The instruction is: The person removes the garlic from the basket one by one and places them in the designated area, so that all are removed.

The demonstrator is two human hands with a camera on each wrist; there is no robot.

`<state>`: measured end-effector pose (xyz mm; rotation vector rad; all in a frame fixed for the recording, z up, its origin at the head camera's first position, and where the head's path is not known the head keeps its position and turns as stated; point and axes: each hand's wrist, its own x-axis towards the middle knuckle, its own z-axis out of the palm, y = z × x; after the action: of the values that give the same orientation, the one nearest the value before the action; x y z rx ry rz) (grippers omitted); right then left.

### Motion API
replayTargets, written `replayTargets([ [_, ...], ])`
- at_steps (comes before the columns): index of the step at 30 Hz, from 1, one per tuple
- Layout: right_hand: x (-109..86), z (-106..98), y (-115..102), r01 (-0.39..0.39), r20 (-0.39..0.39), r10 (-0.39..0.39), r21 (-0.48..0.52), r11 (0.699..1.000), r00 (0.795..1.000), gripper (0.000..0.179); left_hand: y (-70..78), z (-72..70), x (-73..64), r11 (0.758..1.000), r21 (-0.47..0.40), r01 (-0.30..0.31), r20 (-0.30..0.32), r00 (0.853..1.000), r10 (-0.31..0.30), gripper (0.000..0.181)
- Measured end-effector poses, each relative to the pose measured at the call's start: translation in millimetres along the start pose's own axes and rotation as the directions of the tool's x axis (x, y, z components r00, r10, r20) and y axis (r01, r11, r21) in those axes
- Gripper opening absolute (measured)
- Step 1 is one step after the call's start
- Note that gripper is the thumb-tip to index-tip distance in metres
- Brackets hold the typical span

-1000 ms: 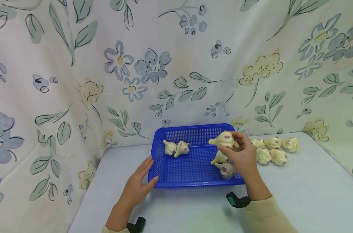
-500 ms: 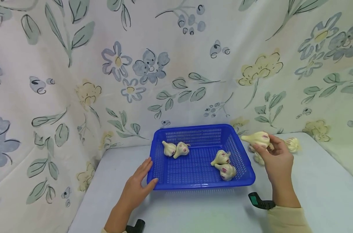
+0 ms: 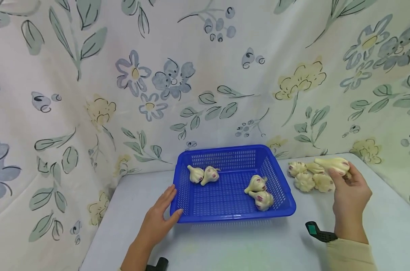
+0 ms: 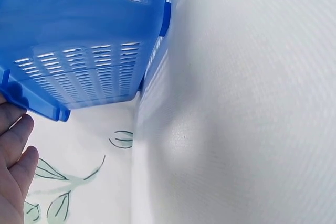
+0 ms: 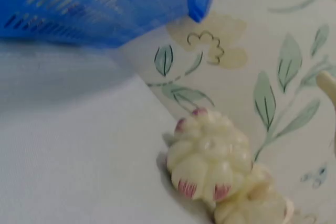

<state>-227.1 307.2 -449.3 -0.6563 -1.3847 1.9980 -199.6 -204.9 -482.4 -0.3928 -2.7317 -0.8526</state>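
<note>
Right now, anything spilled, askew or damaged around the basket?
Nothing stands out. The basket sits upright, four garlic bulbs inside in two pairs. More bulbs lie grouped on the table to its right; the right hand holds another bulb there. No spill or damage visible.

No text, label, brand, number or sign can be read in any view.

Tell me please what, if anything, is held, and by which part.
The right hand holds a garlic bulb by its rounded end, stalk free. The left hand only touches the blue plastic basket.
</note>
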Motion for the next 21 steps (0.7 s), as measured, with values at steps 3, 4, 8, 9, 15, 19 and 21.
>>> replayTargets([
  [3, 11.7, -12.9, 5.8, -0.063, -0.067, 0.073, 0.143, 0.988, 0.995, 0.074, -0.2, 0.2, -0.5, 1.000, -0.002, 0.000, 0.001, 1.000, 0.000, 0.067],
  [4, 15.2, -16.8, 7.7, -0.076, -0.084, 0.093, 0.184, 0.980, 0.992, 0.076, -0.3, 0.3, -0.5, 1.000, -0.002, -0.002, 0.000, 1.000, 0.002, 0.068],
  [8, 26.0, -30.2, 13.8, -0.144, -0.130, 0.181, 0.253, 0.957, 0.975, 0.085, -1.4, 0.6, -1.1, 1.000, -0.005, -0.014, -0.008, 1.000, 0.014, 0.068],
  [9, 27.7, -33.0, 15.3, -0.160, -0.139, 0.200, 0.256, 0.953, 0.970, 0.087, -1.7, 0.6, -1.2, 1.000, -0.006, -0.017, -0.009, 1.000, 0.017, 0.068],
  [15, 33.7, -44.0, 25.1, -0.193, -0.183, 0.253, 0.292, 0.937, 0.950, 0.096, -2.0, 0.2, -1.4, 1.000, -0.012, -0.018, -0.005, 1.000, 0.018, 0.067],
  [19, 36.4, -48.5, 31.1, -0.204, -0.204, 0.279, 0.324, 0.924, 0.938, 0.098, -1.1, -0.4, -0.8, 1.000, -0.013, -0.019, -0.003, 1.000, 0.019, 0.067],
  [21, 37.2, -50.3, 33.7, -0.221, -0.221, 0.300, 0.320, 0.921, 0.928, 0.096, -0.7, -0.7, -1.0, 1.000, -0.016, -0.018, -0.002, 1.000, 0.018, 0.066],
])
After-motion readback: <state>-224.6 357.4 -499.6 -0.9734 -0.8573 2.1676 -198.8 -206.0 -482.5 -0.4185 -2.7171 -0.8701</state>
